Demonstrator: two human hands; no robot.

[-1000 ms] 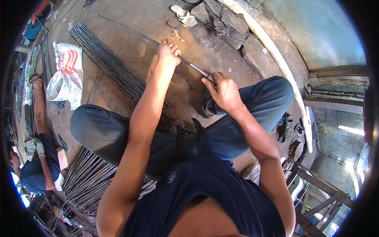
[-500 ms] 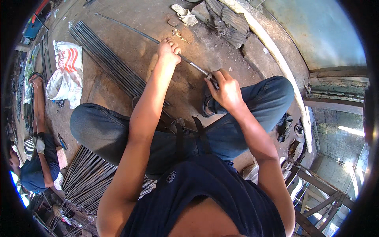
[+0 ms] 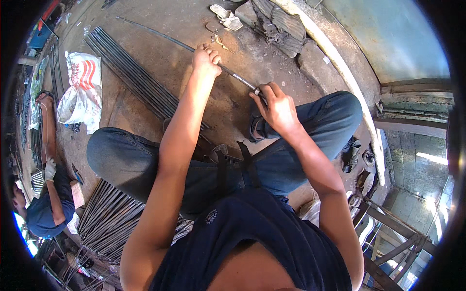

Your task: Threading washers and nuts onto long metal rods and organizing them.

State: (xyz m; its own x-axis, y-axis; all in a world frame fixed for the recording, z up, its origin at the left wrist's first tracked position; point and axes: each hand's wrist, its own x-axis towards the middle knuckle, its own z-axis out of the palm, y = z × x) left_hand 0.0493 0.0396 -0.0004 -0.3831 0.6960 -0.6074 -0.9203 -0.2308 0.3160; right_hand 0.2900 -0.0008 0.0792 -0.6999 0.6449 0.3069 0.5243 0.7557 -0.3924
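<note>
A long dark metal rod (image 3: 160, 35) slants from the far left down toward my right knee. My left hand (image 3: 207, 60) is closed around it partway along. Between the two hands, the rod's near stretch looks shinier and paler. My right hand (image 3: 277, 107) is closed at the near end, its thumb and fingers pinching a small nut-like metal piece (image 3: 257, 91) there. The fingers partly hide that piece and the rod's tip. Beneath my left forearm, a bundle of similar dark rods (image 3: 131, 72) lies on the ground.
A heap of metal rods (image 3: 104, 218) lies beside my left thigh. A white sack (image 3: 80, 92), pliers (image 3: 77, 173) and a seated co-worker (image 3: 48, 203) are at left. Sandals (image 3: 226, 17) lie ahead; a pale curved pole (image 3: 342, 60) runs along the right, before a metal sheet (image 3: 388, 39).
My right fingers have shifted slightly around the rod's near end. My left hand keeps its grip at the same place. The co-worker's gloved hand has moved a little.
</note>
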